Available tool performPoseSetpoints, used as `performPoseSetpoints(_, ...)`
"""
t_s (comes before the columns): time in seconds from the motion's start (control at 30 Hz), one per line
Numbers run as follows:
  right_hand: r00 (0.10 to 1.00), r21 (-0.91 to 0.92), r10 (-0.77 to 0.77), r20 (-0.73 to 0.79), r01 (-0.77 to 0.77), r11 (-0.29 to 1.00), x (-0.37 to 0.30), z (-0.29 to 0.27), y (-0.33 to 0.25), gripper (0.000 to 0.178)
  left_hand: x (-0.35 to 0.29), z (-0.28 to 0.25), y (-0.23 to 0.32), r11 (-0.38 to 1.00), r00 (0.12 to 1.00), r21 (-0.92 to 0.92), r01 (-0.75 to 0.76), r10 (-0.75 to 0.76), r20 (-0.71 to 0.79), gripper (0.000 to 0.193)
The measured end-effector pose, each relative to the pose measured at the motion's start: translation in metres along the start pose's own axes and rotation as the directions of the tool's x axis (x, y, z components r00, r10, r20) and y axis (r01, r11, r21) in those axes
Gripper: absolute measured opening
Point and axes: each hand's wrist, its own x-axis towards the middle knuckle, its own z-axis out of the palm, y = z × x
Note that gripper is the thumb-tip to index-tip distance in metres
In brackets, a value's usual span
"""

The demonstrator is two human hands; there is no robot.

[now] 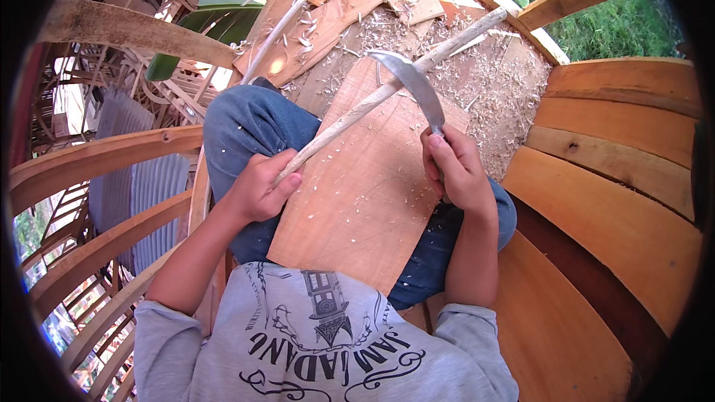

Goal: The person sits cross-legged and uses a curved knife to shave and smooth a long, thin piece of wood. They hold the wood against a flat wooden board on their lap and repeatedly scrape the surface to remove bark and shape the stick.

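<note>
My left hand grips the near end of a long pale wooden stick that slants up to the right across a flat reddish board lying between my knees. My right hand is closed on the handle of a curved knife whose grey blade arcs up and left, its edge meeting the stick near the stick's middle. Both knees in blue jeans flank the board.
Wood shavings cover the floor boards ahead. Curved wooden planks rise on the right and curved ribs on the left. Thin pale strips and offcuts lie at the top. Grass shows at the upper right.
</note>
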Motion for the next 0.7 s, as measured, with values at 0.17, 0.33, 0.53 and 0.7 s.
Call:
performPoseSetpoints(0.17, 0.999, 0.028, -0.032, -0.03, 0.033, 0.999, 0.004, -0.018, 0.002, 0.027, 0.001, -0.001, 0.002, 0.999, 1.0, -0.048, -0.02, 0.02, 0.005, 0.024)
performPoseSetpoints(0.33, 0.988, -0.179, -0.027, 0.15, 0.054, 0.982, 0.005, 0.011, 0.008, 0.026, -0.001, 0.0, 0.0, 0.999, 1.0, -0.035, 0.001, -0.001, -0.004, 0.025)
performPoseSetpoints(0.53, 0.998, -0.095, -0.062, -0.012, 0.06, 0.994, 0.002, -0.007, 0.003, 0.029, 0.002, -0.001, 0.0, 1.0, 1.0, -0.014, -0.014, 0.014, 0.004, 0.025)
performPoseSetpoints(0.7, 1.0, -0.072, 0.008, 0.025, -0.007, 0.997, 0.006, -0.007, 0.0, 0.028, -0.002, 0.0, 0.0, 0.999, 1.0, -0.051, -0.002, 0.001, -0.01, 0.027)
